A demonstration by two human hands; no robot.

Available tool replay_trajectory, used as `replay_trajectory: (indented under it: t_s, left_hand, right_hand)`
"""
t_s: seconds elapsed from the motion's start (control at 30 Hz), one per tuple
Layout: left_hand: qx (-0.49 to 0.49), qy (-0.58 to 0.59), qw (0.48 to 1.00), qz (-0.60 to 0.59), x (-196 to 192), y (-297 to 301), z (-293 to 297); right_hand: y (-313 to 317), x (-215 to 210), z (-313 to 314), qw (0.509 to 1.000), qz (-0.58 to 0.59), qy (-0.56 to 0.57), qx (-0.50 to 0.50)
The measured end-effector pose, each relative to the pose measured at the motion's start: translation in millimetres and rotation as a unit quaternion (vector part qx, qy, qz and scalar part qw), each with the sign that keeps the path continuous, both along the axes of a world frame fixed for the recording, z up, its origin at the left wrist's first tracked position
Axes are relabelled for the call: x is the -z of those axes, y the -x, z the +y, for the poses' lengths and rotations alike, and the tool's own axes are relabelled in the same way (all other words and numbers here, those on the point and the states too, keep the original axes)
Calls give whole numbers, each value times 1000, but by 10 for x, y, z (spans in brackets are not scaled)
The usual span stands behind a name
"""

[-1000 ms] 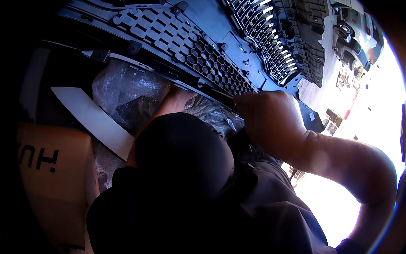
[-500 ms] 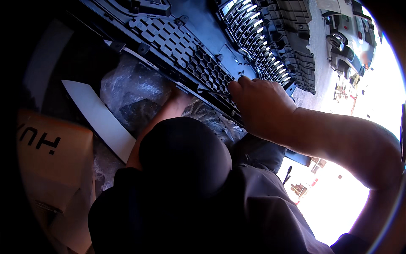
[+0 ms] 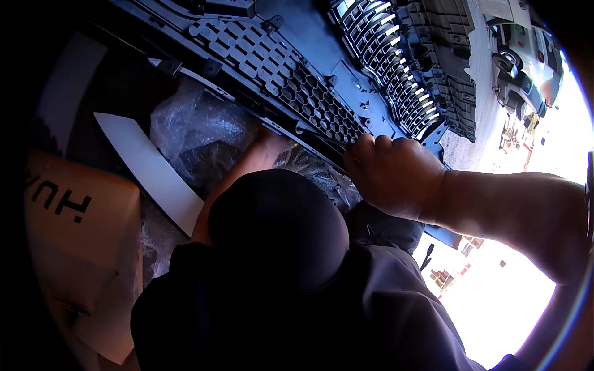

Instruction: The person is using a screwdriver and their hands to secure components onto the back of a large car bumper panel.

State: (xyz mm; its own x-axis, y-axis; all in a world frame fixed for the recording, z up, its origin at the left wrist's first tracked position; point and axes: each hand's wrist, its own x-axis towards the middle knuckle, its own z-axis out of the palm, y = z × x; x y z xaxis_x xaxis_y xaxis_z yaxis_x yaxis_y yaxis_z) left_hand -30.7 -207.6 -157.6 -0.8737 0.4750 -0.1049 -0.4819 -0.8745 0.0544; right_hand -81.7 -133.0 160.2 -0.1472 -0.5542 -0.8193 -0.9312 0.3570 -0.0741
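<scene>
Slightly nearer the bumper's near edge than half a second ago, the right hand sits clenched. Ahead of the person, the black bumper [image 3: 300, 31] slants lengthwise from upper left to lower right. Pale ground [image 3: 459, 151] shows beyond; a carton [image 3: 80, 253] bears big dark letters; clear plastic [image 3: 198, 127] lies beside the bumper. What the right hand [image 3: 396, 176] grips is hidden; the left hand's [image 3: 272, 143] hold cannot be told.

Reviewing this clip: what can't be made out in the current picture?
Head view, all:
Left hand: fingers hidden by the bumper.
Right hand: whatever its fingertips touch, mostly hidden by the hand itself.
Bumper: far side cut off by the upper edge.
Vehicle: too small and blurred for detail.
</scene>
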Motion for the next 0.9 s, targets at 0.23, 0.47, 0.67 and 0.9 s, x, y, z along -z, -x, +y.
replay_trajectory:
  t_s: [0.23, 0.47, 0.67, 0.9]
  left_hand:
    - [2, 4, 1000, -21, 20, -50, 2]
    - [16, -9, 999, -34, 32, -15, 60]
    - [16, -19, 999, -36, 3, 12, 86]
    - [0, -6, 1000, -25, 62, 65, 73]
  right_hand:
    - [-38, 63, 77, 999, 25, 45, 17]
    - [50, 5, 34, 993, 19, 29, 115]
    - [-151, -25, 35, 923, 1, -25, 384]
    - [380, 154, -72, 770, -8, -123, 626]
